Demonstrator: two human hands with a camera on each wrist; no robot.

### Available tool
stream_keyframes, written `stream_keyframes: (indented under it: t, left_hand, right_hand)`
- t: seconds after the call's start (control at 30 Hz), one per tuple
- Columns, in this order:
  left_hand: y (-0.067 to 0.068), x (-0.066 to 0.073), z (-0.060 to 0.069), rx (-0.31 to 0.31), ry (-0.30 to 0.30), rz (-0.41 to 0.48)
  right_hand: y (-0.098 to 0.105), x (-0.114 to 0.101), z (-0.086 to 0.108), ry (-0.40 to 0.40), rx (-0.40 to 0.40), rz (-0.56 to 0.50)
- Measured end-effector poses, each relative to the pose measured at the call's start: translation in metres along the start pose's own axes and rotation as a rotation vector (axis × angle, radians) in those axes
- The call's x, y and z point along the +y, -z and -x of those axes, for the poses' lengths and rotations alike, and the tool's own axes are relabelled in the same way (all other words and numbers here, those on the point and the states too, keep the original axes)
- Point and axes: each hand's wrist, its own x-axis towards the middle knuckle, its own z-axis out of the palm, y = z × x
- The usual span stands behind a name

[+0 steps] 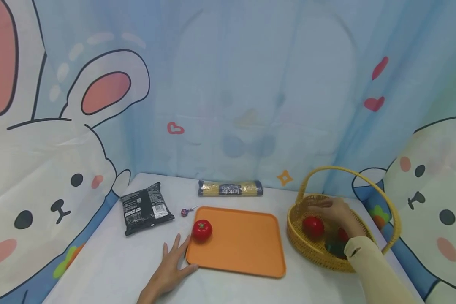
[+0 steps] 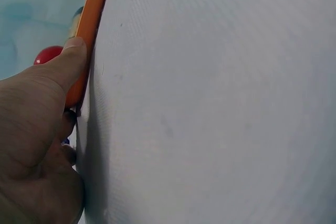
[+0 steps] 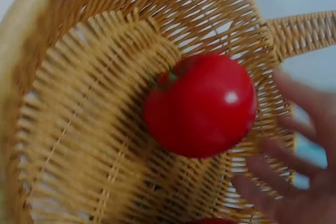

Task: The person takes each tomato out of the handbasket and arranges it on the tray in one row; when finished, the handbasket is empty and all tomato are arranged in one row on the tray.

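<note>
An orange tray (image 1: 243,242) lies on the white table with a red tomato (image 1: 202,231) at its left side. My left hand (image 1: 169,270) is spread at the tray's lower left corner; the left wrist view shows the thumb (image 2: 73,56) touching the rim. My right hand (image 1: 332,211) reaches inside the wicker basket (image 1: 305,247), beside another red tomato (image 1: 313,227). In the right wrist view, that tomato (image 3: 202,106) lies against the woven wall, with the fingers of my right hand (image 3: 294,150) apart from it and holding nothing. A second red item (image 1: 343,235) and a dark green one (image 1: 335,248) are in the basket.
A black packet (image 1: 144,209) lies at the left of the table. Behind the tray are a lollipop (image 1: 185,212) and a yellow-and-dark package (image 1: 230,188). The basket's tall handle (image 1: 349,171) arches over it. A printed curtain (image 1: 228,84) hangs behind the table.
</note>
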Motion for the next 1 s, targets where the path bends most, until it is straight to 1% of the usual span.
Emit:
stream_keyframes:
  t: [0.1,0.13,0.23,0.27,0.33,0.4,0.47,0.53,0.63,0.73,0.83,0.9,1.0]
  left_hand:
    - [-0.001,0.001,0.0,-0.006,0.002,0.001]
    - [-0.001,0.001,0.0,-0.007,0.002,0.001]
    - [0.0,0.002,0.0,-0.007,0.005,-0.002]
    - [0.0,0.002,-0.001,-0.006,0.005,-0.004]
    - [0.0,0.002,-0.001,-0.006,0.009,-0.005]
    - [0.0,0.001,-0.001,-0.005,0.01,-0.002]
    - [0.0,0.0,-0.001,-0.005,0.008,-0.002]
    - [-0.001,-0.002,-0.001,-0.007,0.01,-0.002]
    - [-0.001,-0.004,-0.002,-0.011,0.013,-0.004]
    - [0.0,-0.005,-0.003,-0.01,0.009,-0.002]
    - [0.0,-0.005,-0.003,-0.003,-0.007,0.0]
    - [-0.001,-0.005,-0.003,0.001,-0.02,0.0]
    - [-0.002,-0.005,-0.002,-0.003,-0.023,-0.002]
  right_hand:
    - [-0.001,0.002,0.003,0.11,-0.186,-0.009]
    - [-0.001,0.002,0.004,0.127,-0.241,-0.004]
    - [-0.001,0.001,0.005,0.076,-0.38,0.01]
    - [-0.001,0.0,0.005,0.044,-0.417,0.007]
    - [0.0,-0.002,0.006,-0.011,-0.477,-0.016]
    - [0.001,-0.003,0.007,-0.034,-0.52,-0.069]
    - [0.002,-0.004,0.008,-0.063,-0.543,-0.111]
    - [0.004,-0.006,0.01,-0.096,-0.552,-0.127]
    - [0.005,-0.008,0.012,-0.169,-0.55,-0.104]
    - [0.006,-0.012,0.013,-0.215,-0.58,-0.072]
    - [0.007,-0.016,0.014,-0.229,-0.606,-0.048]
    - [0.008,-0.018,0.015,-0.227,-0.603,-0.025]
    - [0.008,-0.022,0.017,-0.217,-0.609,-0.034]
